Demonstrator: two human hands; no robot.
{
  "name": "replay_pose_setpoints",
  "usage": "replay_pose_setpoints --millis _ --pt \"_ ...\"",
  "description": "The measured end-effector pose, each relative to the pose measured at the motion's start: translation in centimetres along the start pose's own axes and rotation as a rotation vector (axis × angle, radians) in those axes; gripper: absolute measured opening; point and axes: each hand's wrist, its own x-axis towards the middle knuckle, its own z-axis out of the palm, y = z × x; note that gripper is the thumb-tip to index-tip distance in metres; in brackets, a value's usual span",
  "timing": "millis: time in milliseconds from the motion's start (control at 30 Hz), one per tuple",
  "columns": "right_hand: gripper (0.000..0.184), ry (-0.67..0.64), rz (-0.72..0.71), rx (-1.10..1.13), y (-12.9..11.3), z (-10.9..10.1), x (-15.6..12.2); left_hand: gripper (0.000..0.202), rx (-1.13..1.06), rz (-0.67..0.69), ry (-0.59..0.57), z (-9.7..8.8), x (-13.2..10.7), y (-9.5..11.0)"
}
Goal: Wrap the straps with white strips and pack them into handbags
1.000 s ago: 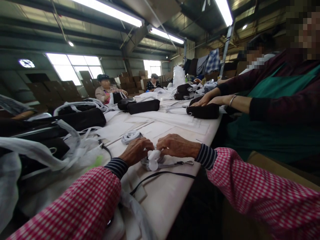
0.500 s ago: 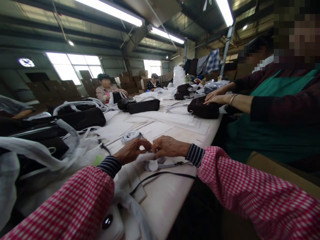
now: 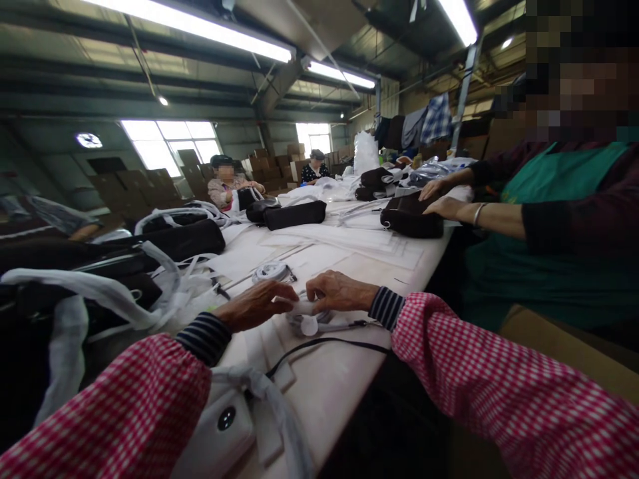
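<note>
A coiled strap [image 3: 324, 326] in white wrapping lies on the table just in front of me, with a metal clasp at its right end. From its near side hangs a round white tag [image 3: 309, 325]. My right hand [image 3: 342, 293] grips the coil from the right, fingers curled over it. My left hand [image 3: 257, 304] pinches the white wrapping [image 3: 302, 307] at the coil's left side, thumb and forefinger close together. Just beyond my left hand sits another wrapped strap coil [image 3: 270, 271]. A thin black strap [image 3: 324, 340] curves across the table nearer to me.
Black bags with white-wrapped handles [image 3: 174, 236] crowd the left. A white phone-like device [image 3: 224, 426] lies under my left forearm. White sheets [image 3: 349, 239] cover the table's middle. On the right, a co-worker in a green apron [image 3: 549, 179] handles a dark bag [image 3: 414, 213].
My fingertips, which met above the coil, are now a little apart, the left hand having drawn leftward. The view has shifted slightly. The co-worker's hands have moved apart on the dark bag.
</note>
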Motion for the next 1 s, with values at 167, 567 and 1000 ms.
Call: replay_pose_setpoints --millis 167,567,1000 --pt "0.021 0.004 0.01 0.017 0.5 0.5 0.3 0.02 0.278 0.076 0.058 -0.1 1.2 1.4" --pt "0.031 -0.205 0.017 0.474 2.0 -1.1 -0.2 0.025 0.389 0.106 0.135 1.1 0.7 3.2" --pt "0.023 -0.213 0.012 0.702 3.1 -0.7 0.5 0.025 0.223 0.077 0.068 2.4 -1.1 3.7"
